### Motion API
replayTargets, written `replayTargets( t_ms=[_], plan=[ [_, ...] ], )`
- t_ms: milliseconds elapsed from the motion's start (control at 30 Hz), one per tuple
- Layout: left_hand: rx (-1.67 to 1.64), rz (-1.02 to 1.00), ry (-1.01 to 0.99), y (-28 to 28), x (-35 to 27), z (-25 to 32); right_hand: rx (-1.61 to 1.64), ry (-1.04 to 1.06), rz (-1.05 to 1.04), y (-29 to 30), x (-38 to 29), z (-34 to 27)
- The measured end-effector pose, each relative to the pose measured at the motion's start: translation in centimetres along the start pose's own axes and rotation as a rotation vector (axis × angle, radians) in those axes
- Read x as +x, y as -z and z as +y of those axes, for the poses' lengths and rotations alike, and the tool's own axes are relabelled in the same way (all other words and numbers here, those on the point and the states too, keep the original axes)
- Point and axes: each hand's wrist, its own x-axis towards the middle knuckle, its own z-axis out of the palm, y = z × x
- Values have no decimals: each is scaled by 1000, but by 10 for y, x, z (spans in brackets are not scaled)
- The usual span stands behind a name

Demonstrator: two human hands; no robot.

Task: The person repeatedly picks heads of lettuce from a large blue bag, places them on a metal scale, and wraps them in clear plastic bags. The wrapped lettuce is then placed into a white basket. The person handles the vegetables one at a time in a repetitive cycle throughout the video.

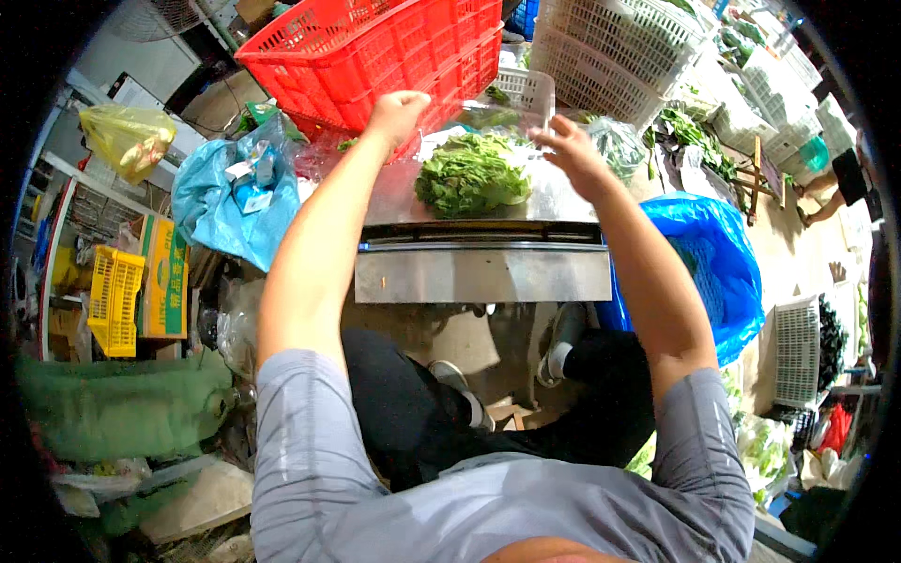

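Note:
A leafy green lettuce bunch (473,174) lies on the metal worktop (394,193) in front of me. My left hand (400,116) is raised beyond its left side, before the red crate, with fingers curled in. Whether anything thin is pinched there cannot be made out. To the right of the leaves, my right hand (574,153) hovers with its fingers apart. Clear plastic film (493,116) shows behind the lettuce, between the two hands. Its edges are hard to follow.
Stacked red crates (380,63) rise at the back left, white crates (619,49) at the back right. A blue bag-lined bin (728,260) stands right of the worktop; a light-blue bag (211,190) lies left. At far right, another person's arm (827,200) reaches down.

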Motion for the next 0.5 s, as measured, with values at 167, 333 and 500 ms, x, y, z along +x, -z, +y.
replayTargets(
  t_ms=[167,333,500],
  plan=[
    [-17,-87,170,-30,-9,-16,-525,-101,-61,-11,6,37],
    [730,-33,14,-20,-4,-44,-744,49,-269,-12,-3,25],
    [823,-18,-457,-41,-4,-13,-732,120,-289,-16,0,24]
  ],
)
